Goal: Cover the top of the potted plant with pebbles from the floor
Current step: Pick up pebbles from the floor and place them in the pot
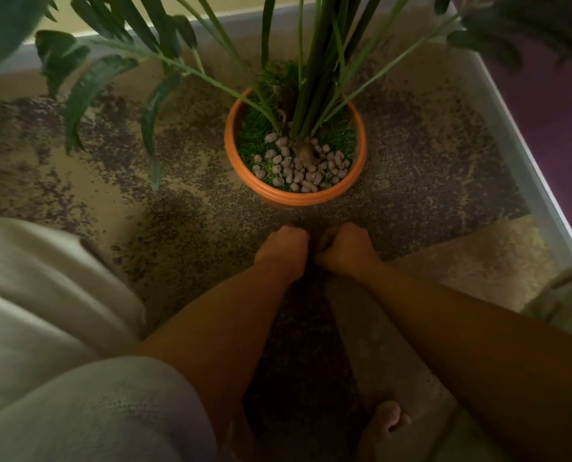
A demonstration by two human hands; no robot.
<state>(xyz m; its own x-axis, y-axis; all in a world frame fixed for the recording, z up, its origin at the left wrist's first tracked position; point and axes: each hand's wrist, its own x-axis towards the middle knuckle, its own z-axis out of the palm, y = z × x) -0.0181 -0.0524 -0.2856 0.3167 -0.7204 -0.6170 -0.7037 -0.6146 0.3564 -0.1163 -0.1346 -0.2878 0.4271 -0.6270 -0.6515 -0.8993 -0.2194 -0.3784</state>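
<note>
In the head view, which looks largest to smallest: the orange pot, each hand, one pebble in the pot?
1. orange pot
2. left hand and right hand, alike, so tied; both are nearer the camera, which flatters them
3. pebble, smallest by far

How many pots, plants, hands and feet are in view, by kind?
Round orange pot: 1
Green long-leaved plant: 1
Bare hands: 2 (left hand, right hand)
Bare foot: 1
Total: 5
Pale pebbles: too many to count.
</note>
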